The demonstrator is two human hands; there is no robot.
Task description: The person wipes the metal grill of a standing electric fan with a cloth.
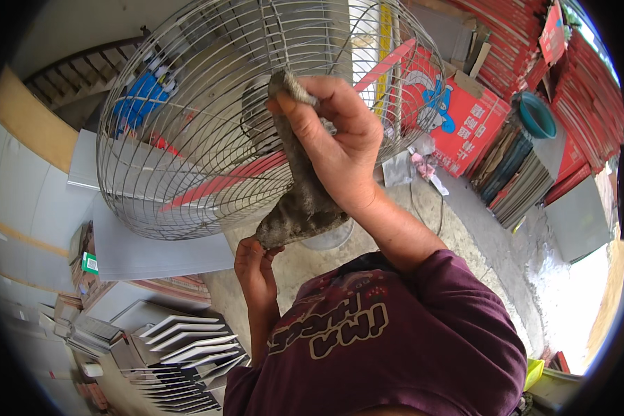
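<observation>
A dirty grey cloth (299, 208) hangs stretched between my two hands, narrow at the top and spread wider at the bottom. My right hand (343, 135) is raised in front of the fan and pinches the cloth's bunched upper end between thumb and fingers. Lower and to the left, my left hand (255, 267) grips the bottom left corner of the same cloth. Behind the cloth stands a large fan with a round wire guard. Its red blade (232, 180) shows through the wires. The cloth and my right hand hide part of the guard and the middle of the fan.
Red printed cartons (468, 121) and stacked red sheets stand at the right, with a green basin (536, 115) on a pile of boards. To the lower left are grey panels (156, 239) and a row of folded white boards (184, 336). A blue bag (142, 100) sits behind the fan.
</observation>
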